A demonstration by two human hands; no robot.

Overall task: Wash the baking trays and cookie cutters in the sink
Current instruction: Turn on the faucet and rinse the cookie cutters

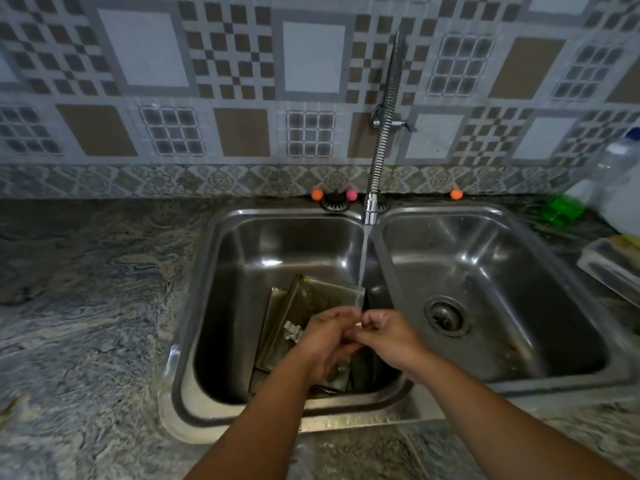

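Over the left basin of the double steel sink (372, 244), the left hand (329, 336) and right hand (388, 332) meet under the stream from the coiled spring faucet (382, 133), fingers curled towards each other; whether they pinch anything small between them I cannot tell. Below them the baking trays (304, 306) lean stacked in that basin, a clear cookie cutter (292, 331) lying on one. A green container (561, 211) sits on the granite worktop (86, 289) at far right
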